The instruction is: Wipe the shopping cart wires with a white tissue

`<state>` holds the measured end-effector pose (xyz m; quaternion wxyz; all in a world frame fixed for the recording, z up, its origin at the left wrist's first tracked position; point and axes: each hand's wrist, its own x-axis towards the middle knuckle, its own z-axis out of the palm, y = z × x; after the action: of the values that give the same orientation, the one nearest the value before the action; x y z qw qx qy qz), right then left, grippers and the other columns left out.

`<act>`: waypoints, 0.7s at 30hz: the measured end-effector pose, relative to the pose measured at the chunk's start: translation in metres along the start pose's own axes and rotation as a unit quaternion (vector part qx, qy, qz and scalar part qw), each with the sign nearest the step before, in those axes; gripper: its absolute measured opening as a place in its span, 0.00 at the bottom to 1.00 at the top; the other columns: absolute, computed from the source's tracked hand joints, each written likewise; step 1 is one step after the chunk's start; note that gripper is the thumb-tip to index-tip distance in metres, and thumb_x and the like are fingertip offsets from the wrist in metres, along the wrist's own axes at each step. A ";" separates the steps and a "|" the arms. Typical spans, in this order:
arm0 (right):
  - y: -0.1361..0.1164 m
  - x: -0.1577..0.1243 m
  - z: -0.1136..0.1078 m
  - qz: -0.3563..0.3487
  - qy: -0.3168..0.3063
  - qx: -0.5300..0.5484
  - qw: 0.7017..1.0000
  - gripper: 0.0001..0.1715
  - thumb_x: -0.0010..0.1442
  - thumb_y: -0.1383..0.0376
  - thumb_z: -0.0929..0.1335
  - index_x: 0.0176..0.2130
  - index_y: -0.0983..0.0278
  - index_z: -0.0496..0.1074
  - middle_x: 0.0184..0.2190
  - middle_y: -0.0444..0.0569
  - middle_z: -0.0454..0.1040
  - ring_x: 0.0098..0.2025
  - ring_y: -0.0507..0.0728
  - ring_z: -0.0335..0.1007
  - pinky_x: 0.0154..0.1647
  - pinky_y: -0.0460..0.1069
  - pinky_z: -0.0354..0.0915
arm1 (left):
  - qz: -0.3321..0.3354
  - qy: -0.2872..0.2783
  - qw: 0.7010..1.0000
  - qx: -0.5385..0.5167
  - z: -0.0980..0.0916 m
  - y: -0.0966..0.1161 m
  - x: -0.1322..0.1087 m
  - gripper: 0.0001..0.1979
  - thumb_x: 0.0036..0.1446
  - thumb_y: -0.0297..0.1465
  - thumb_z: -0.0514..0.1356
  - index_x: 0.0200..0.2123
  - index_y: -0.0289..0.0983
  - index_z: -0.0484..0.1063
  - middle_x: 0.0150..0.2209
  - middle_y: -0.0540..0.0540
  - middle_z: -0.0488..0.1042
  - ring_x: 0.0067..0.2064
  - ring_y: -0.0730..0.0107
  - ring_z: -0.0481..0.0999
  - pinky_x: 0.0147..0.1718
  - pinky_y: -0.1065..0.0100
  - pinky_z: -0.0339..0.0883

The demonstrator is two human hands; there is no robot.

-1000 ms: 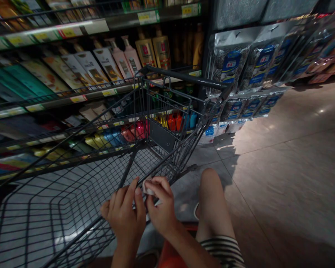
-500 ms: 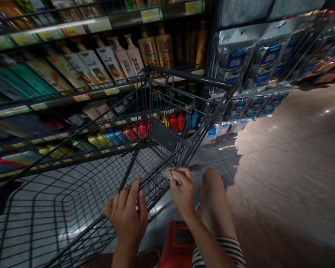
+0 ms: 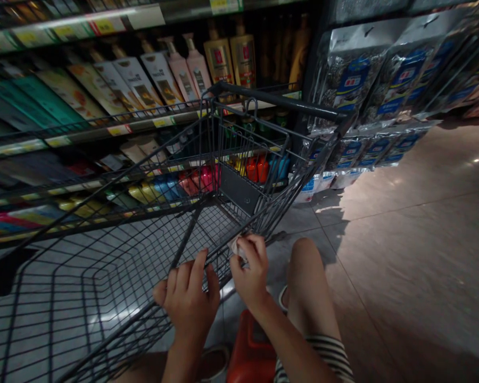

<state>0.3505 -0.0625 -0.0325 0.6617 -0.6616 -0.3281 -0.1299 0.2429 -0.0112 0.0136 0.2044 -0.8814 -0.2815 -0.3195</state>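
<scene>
At the near side wall of a wire shopping cart (image 3: 295, 186), on a shop aisle floor (image 3: 403, 239), the person crouches; one bare knee (image 3: 303, 266) shows just right of the hands. Left hand (image 3: 189, 298): fingers curled over the cart's top rim wire, clenched on it. Right hand (image 3: 249, 268): thumb and fingertips pinched on a small white piece (image 3: 235, 246), held against the same rim; material not resolvable, possibly cloth or paper. The rim wire runs diagonally, lower left to upper right, toward the handle bar (image 3: 275, 100). Along that line the white piece lies up and to the right of the left hand, near but apart from it, so the right hand is the nearer one, being in contact. The piece is too small and too covered to give a long axis. A red object (image 3: 249, 351) sits low between the arms, kind unclear. Beyond the cart: shelves (image 3: 104, 130) of bottles (image 3: 219, 58), and hanging packets (image 3: 351, 80) at the right.
</scene>
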 end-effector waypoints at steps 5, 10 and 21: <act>0.006 -0.003 0.000 -0.007 -0.018 0.016 1.000 0.23 0.53 0.79 0.62 0.43 0.60 0.72 0.37 0.48 0.69 0.38 0.53 0.70 0.39 0.47 0.70 | -0.002 0.003 1.000 0.017 0.002 -0.001 -0.001 0.15 0.59 0.30 0.59 0.50 0.35 0.71 0.26 0.50 0.70 0.30 0.63 0.65 0.36 0.60 0.51; 0.011 -0.014 -0.005 0.029 -0.057 0.029 0.997 0.21 0.51 0.78 0.62 0.41 0.61 0.73 0.37 0.48 0.70 0.37 0.53 0.71 0.38 0.47 0.70 | -0.003 -0.029 1.000 -0.003 -0.003 -0.002 -0.002 0.16 0.61 0.31 0.57 0.52 0.35 0.70 0.29 0.47 0.72 0.32 0.61 0.67 0.37 0.60 0.53; 0.035 0.017 -0.045 0.165 0.047 -0.005 0.985 0.12 0.53 0.71 0.64 0.38 0.63 0.73 0.34 0.47 0.72 0.35 0.54 0.69 0.35 0.47 0.67 | -0.082 -0.169 0.973 -0.134 -0.026 -0.002 0.006 0.21 0.66 0.39 0.51 0.58 0.37 0.67 0.45 0.39 0.75 0.46 0.53 0.70 0.44 0.55 0.62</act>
<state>0.3961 -0.0986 -0.0457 0.6852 -0.7033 -0.1821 -0.0516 0.2342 -0.0213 0.0365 0.0068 -0.9158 -0.3384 -0.2161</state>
